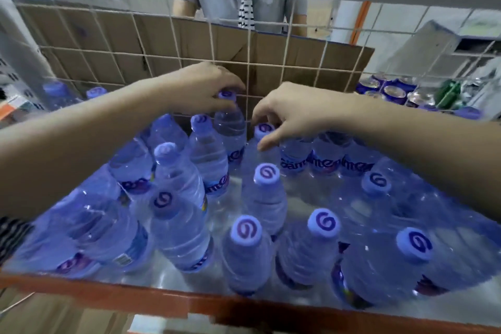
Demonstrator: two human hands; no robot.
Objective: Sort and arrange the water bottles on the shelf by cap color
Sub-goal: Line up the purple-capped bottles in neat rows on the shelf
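Inspecting the shelf (162, 291) remotely, I am finding the water bottles (264, 198) standing all across its metal deck, from the near orange lip to the wire mesh (271, 43) at the far side. I am recording the left hand (200, 87) as clamped, fingers curled down over the cap of the far bottle (230, 125), which is standing at the far centre, just in front of the mesh. The right hand (295, 111) is reaching in beside it, thumb and fingers closing in a pinch round the cap of the second bottle (264, 129), just right of the first and nearer.

I am judging the bottles to be filled, so each is carrying real weight for its size. The clear walls are looking thin and likely to give under a squeeze, and the smooth plastic may be slippery. I am therefore rating the cap and the neck below it as the stiffest, safest hold, as both hands are taking now.

Every bottle I am checking is resting on its base with its long axis upright and its cap pointing up. The outward lean of the near ones is looking like a lens effect; I cannot tell whether the far bottle is truly tilted.

All visible caps are reading as lavender-blue with a purple swirl, so I am finding no second colour.
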